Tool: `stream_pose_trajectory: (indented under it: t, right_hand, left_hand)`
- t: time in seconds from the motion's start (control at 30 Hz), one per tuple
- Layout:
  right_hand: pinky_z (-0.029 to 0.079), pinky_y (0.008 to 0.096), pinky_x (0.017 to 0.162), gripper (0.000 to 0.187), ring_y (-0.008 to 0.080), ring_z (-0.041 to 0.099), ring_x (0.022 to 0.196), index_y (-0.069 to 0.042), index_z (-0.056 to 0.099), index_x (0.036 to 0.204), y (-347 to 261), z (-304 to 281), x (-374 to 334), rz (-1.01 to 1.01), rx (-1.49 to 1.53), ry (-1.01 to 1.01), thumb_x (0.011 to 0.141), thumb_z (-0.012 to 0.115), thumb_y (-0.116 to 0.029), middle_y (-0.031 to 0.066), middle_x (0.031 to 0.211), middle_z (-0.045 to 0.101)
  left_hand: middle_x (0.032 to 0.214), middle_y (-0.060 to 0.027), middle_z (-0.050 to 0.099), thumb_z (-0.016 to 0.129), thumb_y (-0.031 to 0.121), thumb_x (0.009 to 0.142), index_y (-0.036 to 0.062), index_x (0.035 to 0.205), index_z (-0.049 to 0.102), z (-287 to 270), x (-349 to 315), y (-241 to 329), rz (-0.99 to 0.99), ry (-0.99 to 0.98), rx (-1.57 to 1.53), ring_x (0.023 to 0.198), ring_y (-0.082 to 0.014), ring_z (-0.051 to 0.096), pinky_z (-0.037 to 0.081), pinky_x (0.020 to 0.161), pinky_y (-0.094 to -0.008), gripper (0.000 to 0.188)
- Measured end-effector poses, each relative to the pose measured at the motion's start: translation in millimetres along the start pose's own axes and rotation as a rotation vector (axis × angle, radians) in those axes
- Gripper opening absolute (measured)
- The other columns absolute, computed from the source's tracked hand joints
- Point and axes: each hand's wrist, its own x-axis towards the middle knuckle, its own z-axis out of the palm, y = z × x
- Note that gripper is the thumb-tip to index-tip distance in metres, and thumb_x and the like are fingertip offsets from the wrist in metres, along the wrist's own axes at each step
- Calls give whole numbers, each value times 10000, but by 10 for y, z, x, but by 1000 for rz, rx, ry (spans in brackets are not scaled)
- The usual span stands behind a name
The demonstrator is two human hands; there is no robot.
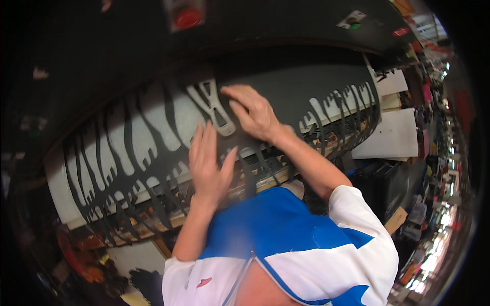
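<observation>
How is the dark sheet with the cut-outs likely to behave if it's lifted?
The dark sheet is probably floppy: its narrow strips droop past the front edge of the pale board. It looks thin where it lies flat, so likely light for its area. Those slender strips may snag or stretch, since long openings separate them.

Cutting die (213, 108) on sheet (296, 81) atop board (57, 184)

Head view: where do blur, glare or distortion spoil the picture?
In the head view, the left hand looks smeared, the right hand slightly clearer; glare runs down the right rim; fisheye distortion bows the white board; the dark machine panel is deeply shaded; haze veils part of the blue top.
</observation>
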Motion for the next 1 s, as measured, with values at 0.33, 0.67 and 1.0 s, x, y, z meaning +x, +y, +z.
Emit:
stream_pose_trajectory:
  t: [0.33, 0.67, 1.0]
  right_hand:
    - [529, 286, 749, 253, 113, 629, 801, 14, 708, 1024, 121, -1263, -452, 304, 130, 558, 1116, 602, -196, 52, 901, 707]
    - [457, 311, 643, 362, 93, 556, 695, 7, 718, 967, 682, -2808, 980, 154, -93, 684, 1090, 642, -324, 7, 736, 638]
    - [474, 412, 600, 191, 372, 612, 633, -15, 709, 880, 248, -2001, -346, 187, -210, 234, 983, 733, -175, 158, 773, 650]
  left_hand:
    - [831, -118, 706, 788, -53, 863, 33, 938, 701, -125, -1072, 301, 135, 118, 82, 724, -327, 646, 512, 675, -437, 143]
    - [842, -133, 701, 768, 39, 934, 44, 933, 707, -409, 152, 99, 133, 203, 127, 762, -348, 668, 528, 690, -436, 61]
    - [942, -128, 733, 773, -7, 900, 29, 1035, 740, -167, 515, 913, 211, 315, -22, 898, -337, 685, 549, 775, -400, 144]
